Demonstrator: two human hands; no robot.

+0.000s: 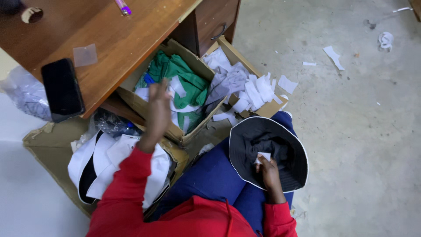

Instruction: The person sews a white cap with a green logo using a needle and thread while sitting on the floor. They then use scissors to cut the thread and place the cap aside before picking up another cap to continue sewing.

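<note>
A dark, round fabric bucket hat with a white-edged brim [268, 153] lies upside down on the person's lap, its hollow crown facing up. A small white paper slip [263, 156] sits inside that crown, pinched at its lower edge by the right hand [269, 172], whose fingers are closed on it while the wrist rests over the near brim. The hat itself lies under and around this hand, not clamped by it.

The left hand [158, 109] is raised well apart from the hat, over an open brown cardboard box [144, 107]; it is blurred, fingers loosely spread, holding nothing that can be made out. That box holds green cloth [180, 77] and white scraps. A second cardboard box [263, 109] beside it, just beyond the hat, is filled with white and grey paper strips. Below the left arm lies a stack of black-and-white hats [105, 162]. A wooden desk [118, 39] above carries a black phone [62, 89].
</note>
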